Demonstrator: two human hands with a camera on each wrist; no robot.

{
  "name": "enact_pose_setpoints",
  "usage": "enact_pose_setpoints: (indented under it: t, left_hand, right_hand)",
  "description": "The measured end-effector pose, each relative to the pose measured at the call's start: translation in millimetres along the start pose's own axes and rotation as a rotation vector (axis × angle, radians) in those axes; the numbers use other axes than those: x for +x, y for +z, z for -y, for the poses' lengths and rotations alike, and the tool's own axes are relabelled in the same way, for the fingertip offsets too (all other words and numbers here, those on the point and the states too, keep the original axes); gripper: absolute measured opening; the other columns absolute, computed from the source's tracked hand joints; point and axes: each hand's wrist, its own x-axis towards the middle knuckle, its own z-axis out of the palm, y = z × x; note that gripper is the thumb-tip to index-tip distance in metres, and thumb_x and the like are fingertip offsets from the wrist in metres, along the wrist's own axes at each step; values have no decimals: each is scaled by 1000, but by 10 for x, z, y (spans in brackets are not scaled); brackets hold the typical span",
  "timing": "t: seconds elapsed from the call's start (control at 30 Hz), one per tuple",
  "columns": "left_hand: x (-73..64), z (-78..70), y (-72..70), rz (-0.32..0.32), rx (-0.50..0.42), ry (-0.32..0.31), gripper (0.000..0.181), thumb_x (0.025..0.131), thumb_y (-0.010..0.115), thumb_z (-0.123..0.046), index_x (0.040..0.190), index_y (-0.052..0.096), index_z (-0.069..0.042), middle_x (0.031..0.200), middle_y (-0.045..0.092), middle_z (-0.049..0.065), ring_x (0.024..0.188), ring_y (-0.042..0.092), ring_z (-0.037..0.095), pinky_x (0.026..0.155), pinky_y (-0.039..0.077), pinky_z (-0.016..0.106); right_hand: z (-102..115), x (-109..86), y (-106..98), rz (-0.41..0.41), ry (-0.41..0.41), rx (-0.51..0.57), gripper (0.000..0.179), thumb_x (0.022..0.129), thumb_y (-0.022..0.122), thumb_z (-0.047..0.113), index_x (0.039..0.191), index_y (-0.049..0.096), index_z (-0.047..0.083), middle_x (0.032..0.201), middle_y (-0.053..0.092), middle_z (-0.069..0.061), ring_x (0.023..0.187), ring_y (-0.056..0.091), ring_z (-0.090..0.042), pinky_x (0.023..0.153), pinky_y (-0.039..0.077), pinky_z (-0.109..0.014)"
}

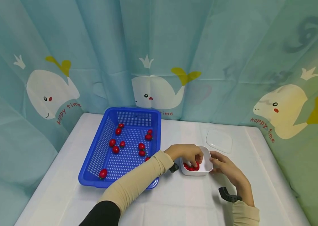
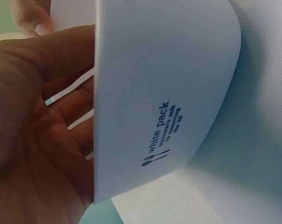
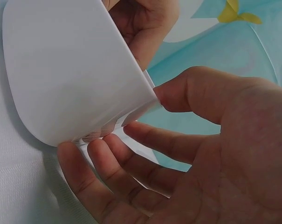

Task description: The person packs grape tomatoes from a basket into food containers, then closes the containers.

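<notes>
A white plastic container [image 1: 206, 172] stands on the table, several red cherry tomatoes [image 1: 186, 166] in its near left part. My left hand [image 1: 188, 153] reaches over its left wall and pinches a cherry tomato [image 1: 197, 167] inside. In the left wrist view the container's printed wall [image 2: 178, 60] hides the fingertips. My right hand [image 1: 226, 166] holds the container's right side, thumb at the rim and fingers against the outer wall, as the right wrist view shows. Left of it, a blue plastic basket [image 1: 91, 180] holds several more tomatoes [image 1: 103, 173], spread over its floor.
A clear lid [image 1: 219, 140] lies flat behind the container. The left forearm [image 1: 136, 180] crosses the basket's near right corner. A blue whale-print curtain [image 1: 159, 47] hangs along the table's back edge and sides. White cloth covers the table [image 1: 170, 204].
</notes>
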Motion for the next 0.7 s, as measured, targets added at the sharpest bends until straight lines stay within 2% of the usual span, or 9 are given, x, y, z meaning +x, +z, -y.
enact_pose_setpoints:
  t: [0.4, 0.7]
  left_hand:
    - [-23, -9, -32, -10, 21, -25, 20, 93, 79, -12, 111, 74, -9, 104, 72, 2, 91, 60, 6, 79, 47, 15]
    - [-97, -10, -137, -55, 10, 37, 24, 95, 76, -13, 119, 74, -9, 112, 73, 2, 102, 63, 9, 83, 48, 14]
  right_hand:
    - [-8, 15, 14, -2, 15, 1, 55, 107, 51, 18, 154, 37, -9, 153, 44, -33, 112, 62, -21, 86, 60, -29]
    - [-10, 17, 2, -11, 16, 0, 55, 107, 50, 17, 153, 37, -10, 151, 45, -34, 106, 63, -17, 83, 60, -28]
